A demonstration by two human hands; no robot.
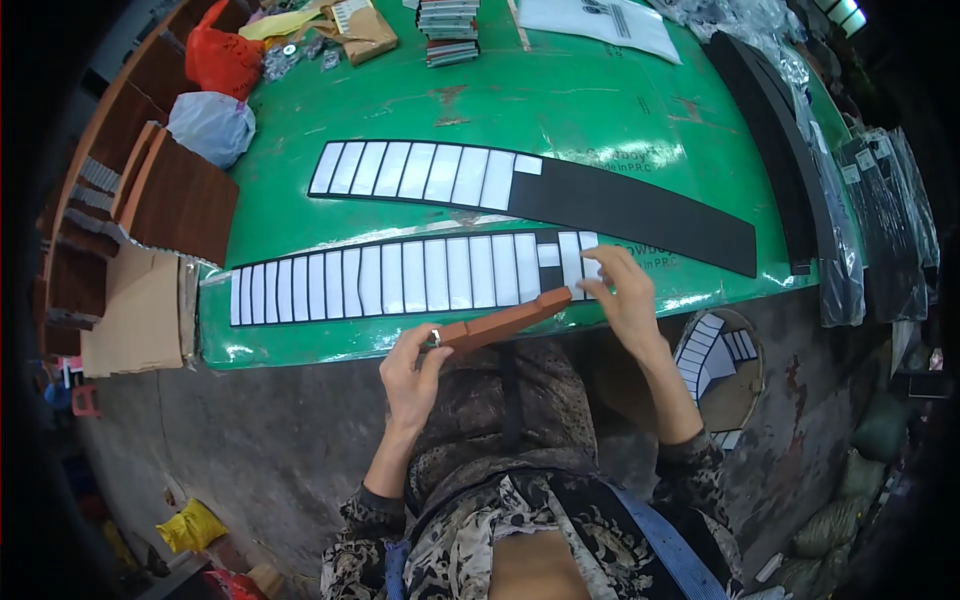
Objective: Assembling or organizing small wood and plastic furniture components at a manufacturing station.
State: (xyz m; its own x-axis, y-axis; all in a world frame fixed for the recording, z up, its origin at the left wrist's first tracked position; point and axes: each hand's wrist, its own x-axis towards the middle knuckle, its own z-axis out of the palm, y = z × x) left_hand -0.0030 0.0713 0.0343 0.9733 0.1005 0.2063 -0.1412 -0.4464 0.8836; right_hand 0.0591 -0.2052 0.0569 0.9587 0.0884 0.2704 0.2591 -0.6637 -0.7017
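Note:
My left hand (408, 378) is closed on the left end of a long reddish-brown bar (505, 322) with angled edges. The bar tilts up to the right, above the table's near edge. Close to its far right end is my right hand (628, 300), with thumb and forefinger bent and apart over white strips. These strips lie on a curved black board (548, 238), where a row of white strips (437, 277) runs side by side. Behind it lies a second curved black board (640, 212), its left part covered by white strips (415, 170).
The green-covered table (480, 110) carries a stack of small packs (447, 35), a red bag (220, 55) and a white plastic bag (212, 128). Brown panels (180, 195) stand at left, long black pieces (775, 150) at right. A round bin (745, 390) holds strip-covered scraps below.

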